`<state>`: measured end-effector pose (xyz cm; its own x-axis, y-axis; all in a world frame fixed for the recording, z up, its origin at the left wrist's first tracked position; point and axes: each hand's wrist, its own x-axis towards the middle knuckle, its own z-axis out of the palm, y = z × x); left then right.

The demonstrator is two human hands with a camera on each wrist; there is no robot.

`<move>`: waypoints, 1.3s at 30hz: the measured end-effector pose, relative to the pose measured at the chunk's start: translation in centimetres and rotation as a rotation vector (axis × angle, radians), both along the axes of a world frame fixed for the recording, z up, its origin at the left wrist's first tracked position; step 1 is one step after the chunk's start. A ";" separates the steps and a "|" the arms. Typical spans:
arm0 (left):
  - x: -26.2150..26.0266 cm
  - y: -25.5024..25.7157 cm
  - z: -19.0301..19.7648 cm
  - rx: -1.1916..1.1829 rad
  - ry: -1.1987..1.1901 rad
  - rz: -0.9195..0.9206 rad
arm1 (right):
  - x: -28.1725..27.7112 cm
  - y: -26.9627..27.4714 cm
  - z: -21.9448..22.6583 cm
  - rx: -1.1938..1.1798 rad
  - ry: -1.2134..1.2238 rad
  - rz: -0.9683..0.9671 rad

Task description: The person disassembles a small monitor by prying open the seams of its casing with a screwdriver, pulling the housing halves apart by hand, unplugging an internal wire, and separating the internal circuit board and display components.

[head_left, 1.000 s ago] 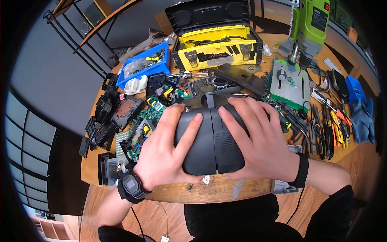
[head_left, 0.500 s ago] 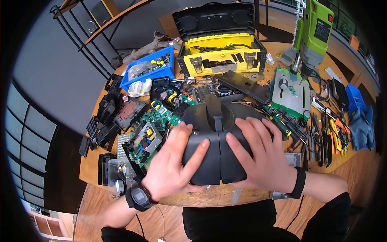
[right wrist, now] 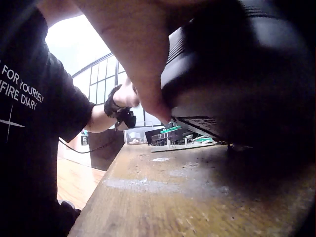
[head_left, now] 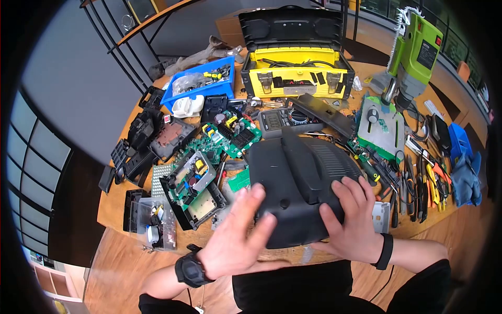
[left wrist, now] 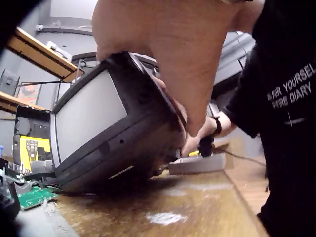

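A small black CRT television point(head_left: 282, 178) with a ridged back and a raised handle sits tilted near the table's front edge. Its grey screen point(left wrist: 91, 116) shows in the left wrist view, facing away from the body. My right hand point(head_left: 353, 214) grips its near right side, fingers bent over the casing and thumb low at the edge. At the near left corner is my left hand point(head_left: 235, 235), slightly blurred, its fingers spread and straight and its thumb stretched out below.
Opened housings with circuit boards point(head_left: 196, 178) and a clear plastic box point(head_left: 162, 222) crowd the left. Behind stand a blue bin point(head_left: 172, 97), a multimeter point(head_left: 277, 123) and a yellow toolbox point(head_left: 298, 83). A green drill press point(head_left: 418, 52) and hand tools point(head_left: 418, 183) fill the right.
The television has turned and tipped, with more of its handle and vented back showing. My left hand has shifted down and loosened from its side; my right hand has kept its grip.
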<state>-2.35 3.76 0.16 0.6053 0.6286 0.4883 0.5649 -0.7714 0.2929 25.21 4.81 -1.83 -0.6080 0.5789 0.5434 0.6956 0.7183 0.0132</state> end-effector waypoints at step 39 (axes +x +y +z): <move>0.2 -0.3 -4.0 -1.415 -1.321 0.041 | -0.1 -1.4 -0.6 -0.024 0.005 -0.055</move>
<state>-2.15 3.48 -3.85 0.3139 0.9180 -0.2422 -0.4923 0.3755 0.7853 25.12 3.39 -2.39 -0.5725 0.6243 0.5314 0.7339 0.6792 -0.0073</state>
